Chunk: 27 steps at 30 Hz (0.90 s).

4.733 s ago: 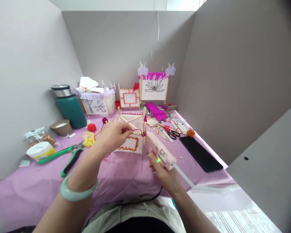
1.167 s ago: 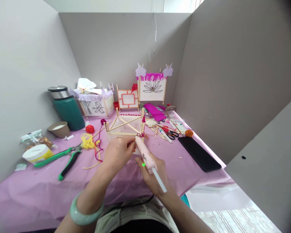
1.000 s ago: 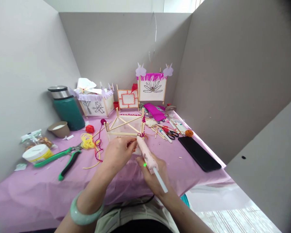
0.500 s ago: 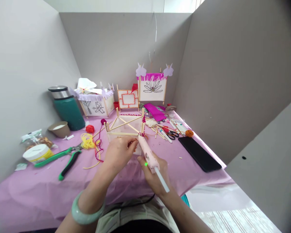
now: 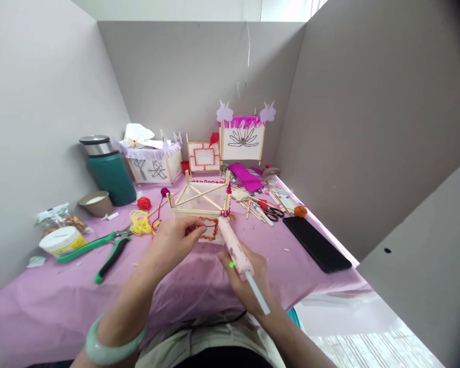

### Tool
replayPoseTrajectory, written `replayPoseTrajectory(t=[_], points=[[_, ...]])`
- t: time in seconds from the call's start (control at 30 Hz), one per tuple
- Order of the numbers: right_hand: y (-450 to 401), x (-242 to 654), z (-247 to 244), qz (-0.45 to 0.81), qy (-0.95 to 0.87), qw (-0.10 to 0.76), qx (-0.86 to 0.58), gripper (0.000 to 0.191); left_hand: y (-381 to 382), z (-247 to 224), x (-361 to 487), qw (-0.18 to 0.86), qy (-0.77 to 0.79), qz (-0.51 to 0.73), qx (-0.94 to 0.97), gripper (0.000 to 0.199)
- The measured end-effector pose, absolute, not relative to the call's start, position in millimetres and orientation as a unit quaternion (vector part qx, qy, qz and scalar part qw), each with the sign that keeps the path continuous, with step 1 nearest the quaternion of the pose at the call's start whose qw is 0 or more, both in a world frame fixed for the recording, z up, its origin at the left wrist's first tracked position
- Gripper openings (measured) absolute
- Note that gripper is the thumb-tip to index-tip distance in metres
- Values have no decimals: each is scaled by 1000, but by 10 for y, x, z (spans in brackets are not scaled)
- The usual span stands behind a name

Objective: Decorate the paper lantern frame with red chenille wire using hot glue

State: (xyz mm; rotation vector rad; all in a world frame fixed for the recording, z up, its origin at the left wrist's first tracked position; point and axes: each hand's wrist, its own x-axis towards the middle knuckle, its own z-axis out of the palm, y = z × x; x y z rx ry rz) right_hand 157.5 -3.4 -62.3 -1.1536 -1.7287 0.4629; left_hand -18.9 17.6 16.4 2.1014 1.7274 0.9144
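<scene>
My right hand is wrapped round a pale pink hot glue gun with a green light and a white glue stick out of its back. The nozzle is at the near right corner of a small wooden-stick frame with white panels. Magenta yarn is looped on that corner post. My left hand is closed in a pinch left of the nozzle, with a thin strand of the yarn at its fingertips. Orange wavy trim shows on the frame's front panel.
On the left lie green-handled pliers, yellow cord, a lidded tub and a green flask. Right are scissors, loose sticks and a black phone. Decorated panels stand behind, near grey partition walls.
My left hand has moved left and away from the corner, uncovering the orange trim on the front panel. The glue gun stays at the corner.
</scene>
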Motion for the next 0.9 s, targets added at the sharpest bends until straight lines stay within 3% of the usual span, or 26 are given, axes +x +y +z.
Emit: replayPoseTrajectory(t=[0.23, 0.9], points=[[-62, 1606, -665, 180, -711, 491, -471, 27, 288, 479, -73, -27, 603, 291, 743, 18], [-6, 1600, -678, 184, -711, 486, -475, 24, 662, 666, 68, -5, 599, 240, 764, 21]])
